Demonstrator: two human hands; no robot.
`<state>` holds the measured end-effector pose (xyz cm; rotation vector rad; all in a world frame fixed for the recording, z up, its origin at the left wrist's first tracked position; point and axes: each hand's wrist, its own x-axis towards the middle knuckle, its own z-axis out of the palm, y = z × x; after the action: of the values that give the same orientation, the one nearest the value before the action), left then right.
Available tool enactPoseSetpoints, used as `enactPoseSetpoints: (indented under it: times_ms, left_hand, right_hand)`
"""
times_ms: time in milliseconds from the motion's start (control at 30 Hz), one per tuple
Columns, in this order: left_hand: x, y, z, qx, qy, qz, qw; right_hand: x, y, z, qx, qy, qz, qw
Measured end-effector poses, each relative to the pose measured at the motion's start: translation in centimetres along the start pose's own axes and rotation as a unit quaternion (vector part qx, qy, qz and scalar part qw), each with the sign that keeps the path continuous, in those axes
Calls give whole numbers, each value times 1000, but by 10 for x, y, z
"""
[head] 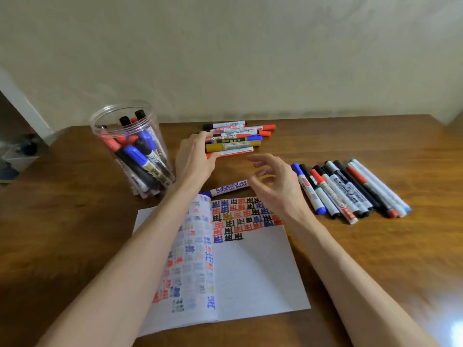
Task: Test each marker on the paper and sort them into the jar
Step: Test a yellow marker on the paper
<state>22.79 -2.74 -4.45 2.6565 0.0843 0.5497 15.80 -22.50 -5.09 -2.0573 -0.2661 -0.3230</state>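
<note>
A clear plastic jar (150,136) stands at the back left with several black, blue and red markers in it. An open notebook (250,271) lies in front of me, covered with coloured test marks. My left hand (194,156) reaches to a pile of markers (235,141) at the back; its fingers and thumb touch the pile's left ends on either side. My right hand (273,181) hovers empty, fingers loosely curled, just right of a blue whiteboard marker (229,187) that lies above the notebook.
A row of several markers (348,191) lies on the wooden table (375,259) to the right. A wall runs close behind the table. Beyond the table's left edge, some items sit on the floor (17,156).
</note>
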Motion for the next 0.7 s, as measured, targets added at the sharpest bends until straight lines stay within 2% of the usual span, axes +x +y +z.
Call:
enactPoseSetpoints:
  times_ms: [267, 467, 600, 700]
  left_hand:
    - [-1, -8, 16, 14, 11, 7, 1000]
    - [-22, -6, -9, 5, 24, 26, 999]
    - [-52, 3, -37, -121, -19, 52, 991]
    - [-80, 8, -52, -152, -81, 86, 981]
  right_hand:
    - [2, 3, -1, -3, 14, 5, 1000]
    - [2, 4, 1, -9, 22, 18, 1000]
    - [-2, -6, 1, 94, 4, 103, 990]
    - [-8, -17, 3, 225, -24, 175, 958]
